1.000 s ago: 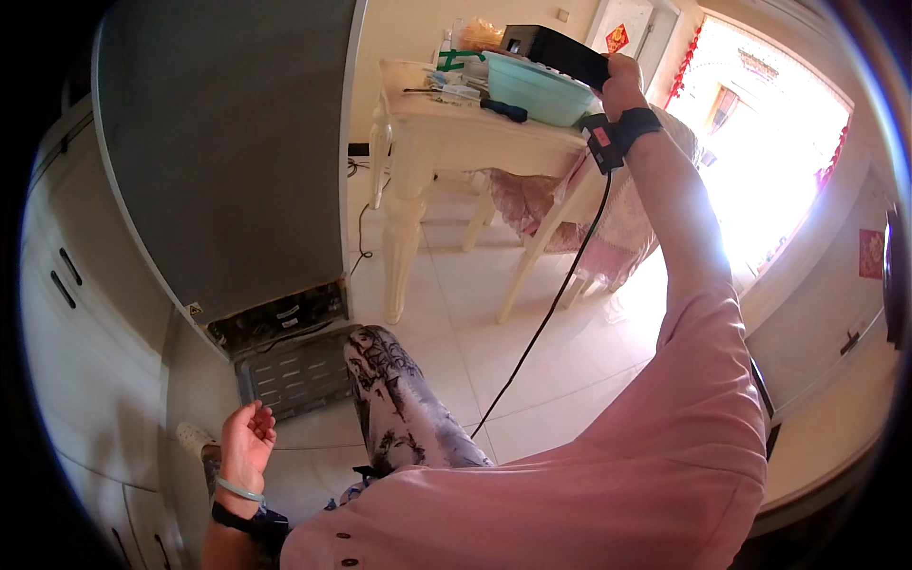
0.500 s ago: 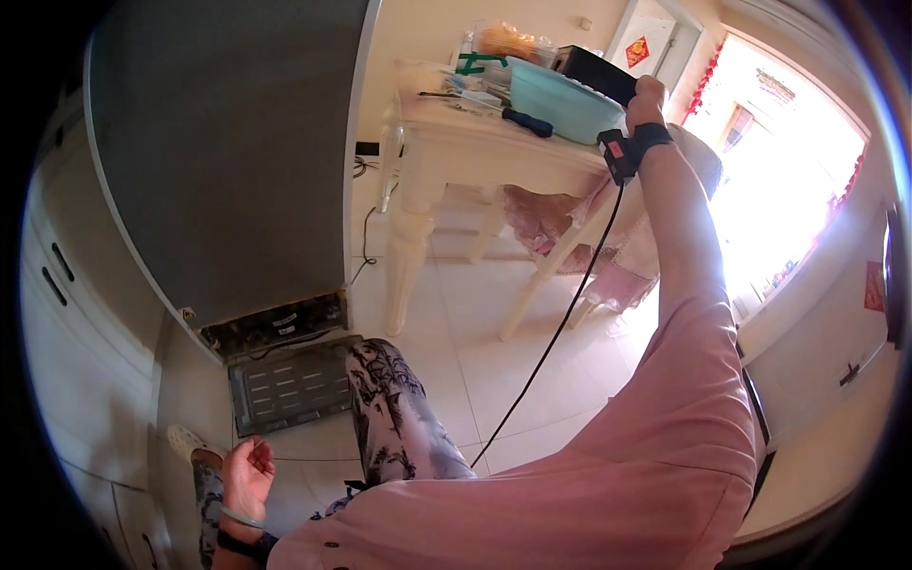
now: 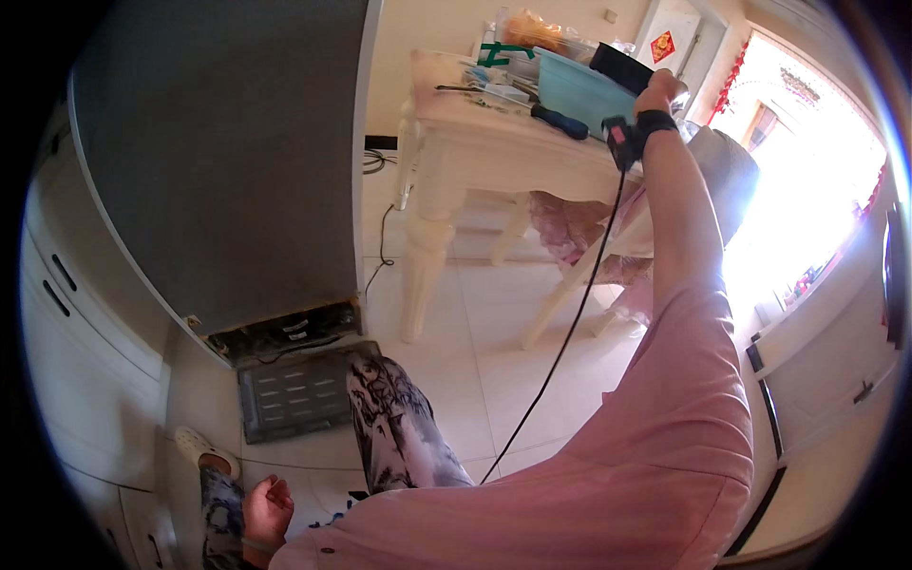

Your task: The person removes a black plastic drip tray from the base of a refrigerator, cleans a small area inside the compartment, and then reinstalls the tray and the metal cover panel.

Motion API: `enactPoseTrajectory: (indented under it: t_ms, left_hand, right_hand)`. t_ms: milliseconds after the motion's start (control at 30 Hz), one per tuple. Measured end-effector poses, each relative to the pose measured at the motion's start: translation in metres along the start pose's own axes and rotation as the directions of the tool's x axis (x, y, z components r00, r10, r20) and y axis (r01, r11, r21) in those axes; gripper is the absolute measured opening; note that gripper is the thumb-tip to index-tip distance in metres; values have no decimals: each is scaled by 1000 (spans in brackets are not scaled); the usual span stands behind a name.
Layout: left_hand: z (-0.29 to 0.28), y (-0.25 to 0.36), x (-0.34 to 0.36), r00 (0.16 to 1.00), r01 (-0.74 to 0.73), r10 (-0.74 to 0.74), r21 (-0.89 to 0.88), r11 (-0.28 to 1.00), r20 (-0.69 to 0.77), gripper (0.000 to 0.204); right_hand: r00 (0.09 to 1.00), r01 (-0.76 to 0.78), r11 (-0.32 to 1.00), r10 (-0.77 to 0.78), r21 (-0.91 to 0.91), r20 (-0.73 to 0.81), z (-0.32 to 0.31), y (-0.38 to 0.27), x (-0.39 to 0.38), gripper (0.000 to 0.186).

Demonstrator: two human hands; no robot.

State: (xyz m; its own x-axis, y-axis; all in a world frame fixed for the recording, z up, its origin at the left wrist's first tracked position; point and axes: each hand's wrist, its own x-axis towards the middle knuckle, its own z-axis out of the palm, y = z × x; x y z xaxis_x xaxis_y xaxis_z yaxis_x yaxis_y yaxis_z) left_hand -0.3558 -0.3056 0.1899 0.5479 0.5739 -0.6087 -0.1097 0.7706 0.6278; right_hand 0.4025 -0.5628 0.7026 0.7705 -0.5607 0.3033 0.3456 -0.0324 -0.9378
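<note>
My right hand (image 3: 658, 90) grips the end of a black box (image 3: 619, 66) at the far side of the pale blue basin (image 3: 579, 90), on the cream table (image 3: 446, 157). A dark-handled tool (image 3: 560, 121) and small loose items lie beside the basin. A black wrist device (image 3: 624, 142) with a cable is strapped to my right wrist. My left hand (image 3: 269, 505) hangs low beside my patterned trouser leg (image 3: 399, 418), fingers loosely curled and apart, with nothing visible in them.
A tall grey appliance (image 3: 214, 171) has an exposed bottom recess (image 3: 294, 332), with a slotted dark panel (image 3: 290, 404) on the floor before it. White cabinets (image 3: 100, 389) line the left. A cloth-covered chair (image 3: 579, 285) stands at the table. A bright doorway (image 3: 798, 180) is at right.
My right hand and the black box have moved right and sit lower relative to the basin. My left hand has dropped lower. The view has shifted slightly.
</note>
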Motion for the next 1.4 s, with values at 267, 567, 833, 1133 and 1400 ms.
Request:
enactPoseTrajectory:
  t_ms: [267, 567, 833, 1133, 1400]
  left_hand:
    - [-10, -23, 21, 983, 140, -120, -136, 981, 140, 15]
    - [23, -12, 7, 971, 194, -216, -182, 964, -106, 15]
    - [4, -20, 20, 972, 218, -231, -203, 955, -42, 18]
    - [30, -12, 15, 954, 204, -241, -201, 958, -180, 17]
    - [20, -18, 24, 968, 196, -225, -224, 955, -112, 18]
  right_hand:
    - [856, 470, 865, -496, -178, -148, 10, -20, 66, 34]
    - [608, 718, 514, -792, -469, 63, 7, -13, 29, 36]
    - [387, 797, 144, -867, -586, 313, 2, -19, 18, 27]
    - [-70, 728, -416, -835, -544, 545, -5, -8, -12, 17]
    - [-193, 699, -577, -722, -424, 664, -23, -10, -37, 25]
